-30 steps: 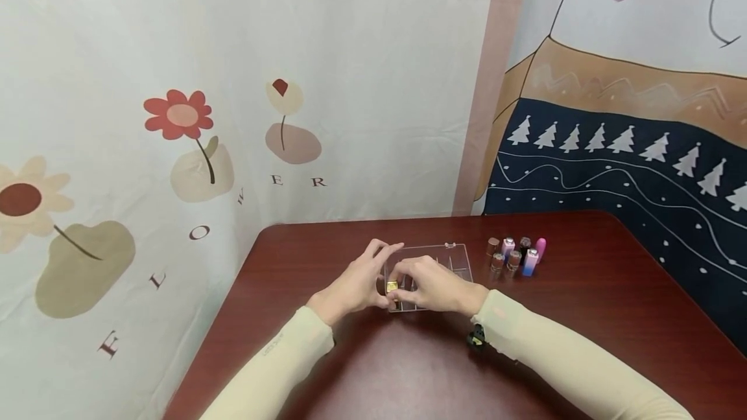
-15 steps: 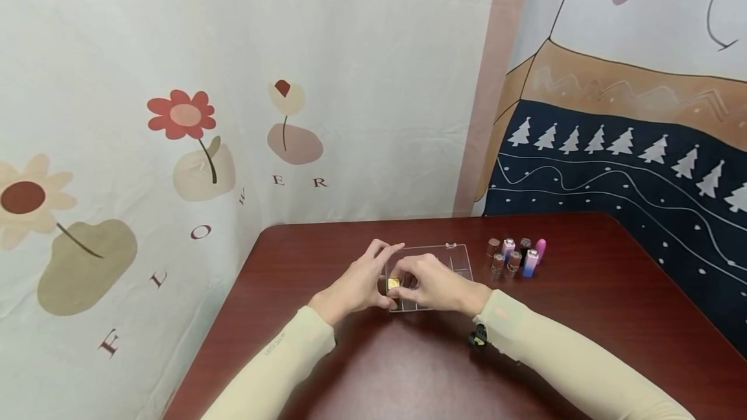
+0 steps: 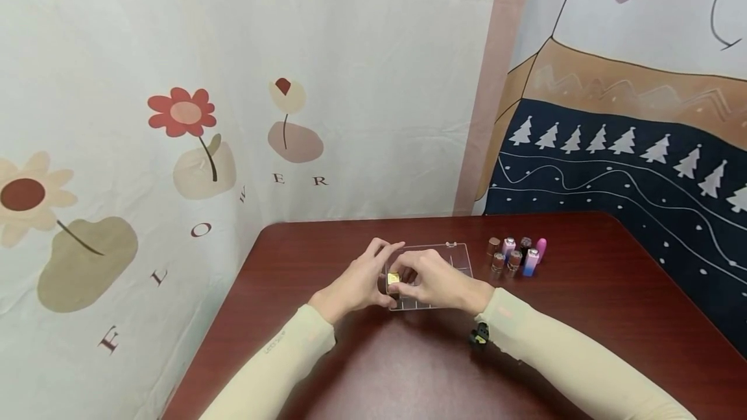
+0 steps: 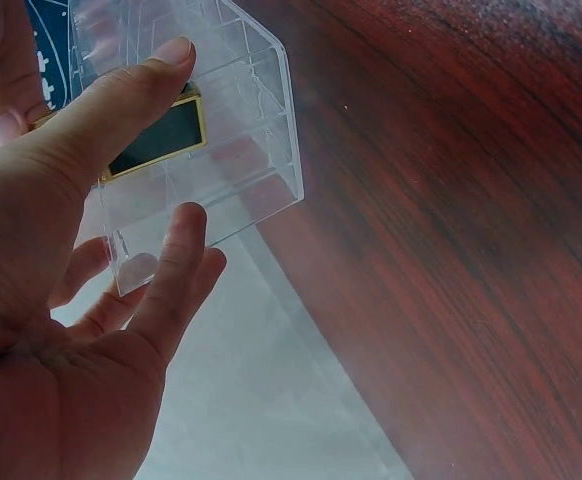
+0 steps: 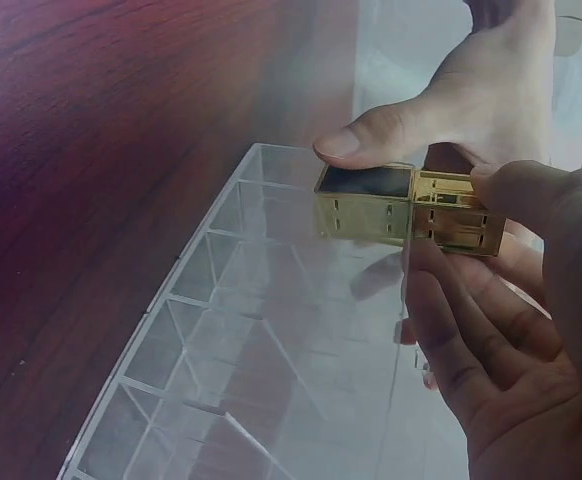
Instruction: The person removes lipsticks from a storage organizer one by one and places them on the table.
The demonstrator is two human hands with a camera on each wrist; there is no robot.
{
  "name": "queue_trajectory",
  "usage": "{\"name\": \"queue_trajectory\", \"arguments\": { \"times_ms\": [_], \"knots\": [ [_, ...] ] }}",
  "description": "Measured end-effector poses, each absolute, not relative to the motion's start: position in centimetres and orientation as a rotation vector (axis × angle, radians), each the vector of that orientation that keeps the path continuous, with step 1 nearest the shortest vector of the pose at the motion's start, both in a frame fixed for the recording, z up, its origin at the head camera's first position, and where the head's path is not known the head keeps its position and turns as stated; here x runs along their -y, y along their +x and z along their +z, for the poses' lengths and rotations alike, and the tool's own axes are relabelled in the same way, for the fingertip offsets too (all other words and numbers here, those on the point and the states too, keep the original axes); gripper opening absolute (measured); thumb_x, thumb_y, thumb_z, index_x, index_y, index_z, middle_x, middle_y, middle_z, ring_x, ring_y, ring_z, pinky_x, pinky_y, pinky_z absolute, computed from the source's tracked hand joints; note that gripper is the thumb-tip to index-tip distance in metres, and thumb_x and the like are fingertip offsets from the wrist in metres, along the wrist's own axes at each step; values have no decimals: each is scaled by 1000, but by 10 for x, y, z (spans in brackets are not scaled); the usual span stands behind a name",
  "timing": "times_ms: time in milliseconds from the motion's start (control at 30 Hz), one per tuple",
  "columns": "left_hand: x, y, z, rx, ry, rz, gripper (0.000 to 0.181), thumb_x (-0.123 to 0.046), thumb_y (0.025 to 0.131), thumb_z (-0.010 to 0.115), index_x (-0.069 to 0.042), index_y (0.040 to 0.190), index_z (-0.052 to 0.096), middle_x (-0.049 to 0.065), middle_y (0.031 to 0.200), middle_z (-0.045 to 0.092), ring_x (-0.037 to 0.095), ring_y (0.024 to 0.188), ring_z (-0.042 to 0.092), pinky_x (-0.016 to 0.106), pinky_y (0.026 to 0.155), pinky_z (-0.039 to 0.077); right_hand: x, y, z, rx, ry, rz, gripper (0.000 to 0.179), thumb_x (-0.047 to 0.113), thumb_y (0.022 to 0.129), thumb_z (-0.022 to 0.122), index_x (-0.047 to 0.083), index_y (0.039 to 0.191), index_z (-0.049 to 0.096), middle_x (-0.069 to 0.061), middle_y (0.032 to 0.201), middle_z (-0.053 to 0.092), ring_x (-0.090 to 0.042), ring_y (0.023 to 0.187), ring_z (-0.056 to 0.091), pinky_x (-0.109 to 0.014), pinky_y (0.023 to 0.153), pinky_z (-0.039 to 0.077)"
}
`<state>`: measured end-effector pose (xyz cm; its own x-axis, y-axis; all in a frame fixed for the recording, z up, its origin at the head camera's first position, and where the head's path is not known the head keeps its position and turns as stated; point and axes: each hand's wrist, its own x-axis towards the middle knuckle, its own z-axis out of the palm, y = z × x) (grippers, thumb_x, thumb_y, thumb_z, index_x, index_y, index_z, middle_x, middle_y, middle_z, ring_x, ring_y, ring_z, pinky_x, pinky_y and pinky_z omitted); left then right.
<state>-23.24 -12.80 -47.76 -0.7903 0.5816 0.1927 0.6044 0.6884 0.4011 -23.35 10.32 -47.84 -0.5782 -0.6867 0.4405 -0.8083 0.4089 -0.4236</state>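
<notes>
A clear divided organizer box [image 3: 459, 255] lies on the table, partly hidden by both hands. My left hand [image 3: 357, 279] grips its left end, with the thumb on one side and the fingers around the other in the left wrist view. My right hand [image 3: 440, 279] pinches a gold lipstick tube [image 3: 393, 278] at that end of the box. In the right wrist view, the black-and-gold part of the lipstick [image 5: 366, 182] is inside the clear wall and its gold end sticks out. The left thumb [image 5: 343, 143] lies against or just beside the black face.
Several upright lipsticks [image 3: 514, 259], brown, dark, pink and pink-blue, stand in a cluster right of the box. The dark red table [image 3: 280, 264] meets a flower-printed curtain [image 3: 379, 115] behind and a tree-patterned cloth [image 3: 618, 167] at the right.
The gold lipstick and the right fingers have shifted slightly upward in the head view. The left hand, box and lipstick cluster stay almost the same.
</notes>
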Motion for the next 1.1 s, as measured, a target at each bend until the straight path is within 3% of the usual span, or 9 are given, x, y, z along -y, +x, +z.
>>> {"name": "queue_trajectory", "arguments": {
  "times_ms": [167, 600, 767, 1100],
  "knots": [
    [128, -232, -477, 2838, -1005, -707, 128, -18, 74, 114, -14, 179, 43, 12, 155, 52, 16, 92, 73, 40, 96, 67, -104, -232, -474, 2439, 1337, 932, 16, 14, 102, 91, 11, 114, 81, 3, 103, 84, -2, 90, 76, -28, 78, 70],
    [128, -231, -478, 2826, -1005, -720, 127, -17, 72, 115, -13, 178, 44, 13, 153, 53, 24, 100, 78, 46, 103, 68, -112, -229, -463, 2347, 1318, 902, 19, 12, 102, 92, 11, 118, 81, 3, 105, 85, -6, 93, 80, -22, 81, 68],
    [128, -231, -478, 2840, -1007, -754, 124, -13, 73, 114, -9, 177, 45, 14, 153, 52, 24, 100, 84, 43, 100, 70, -116, -230, -457, 2296, 1322, 897, 21, 10, 100, 93, 8, 118, 82, 0, 104, 85, -7, 90, 81, -23, 80, 67],
    [128, -230, -478, 2840, -1009, -791, 125, -8, 74, 112, -14, 178, 43, 15, 155, 52, 27, 104, 86, 38, 97, 71, -132, -230, -447, 2332, 1301, 910, 22, 12, 103, 91, 6, 123, 83, 1, 107, 86, -7, 93, 82, -24, 79, 68]
  ]
}}
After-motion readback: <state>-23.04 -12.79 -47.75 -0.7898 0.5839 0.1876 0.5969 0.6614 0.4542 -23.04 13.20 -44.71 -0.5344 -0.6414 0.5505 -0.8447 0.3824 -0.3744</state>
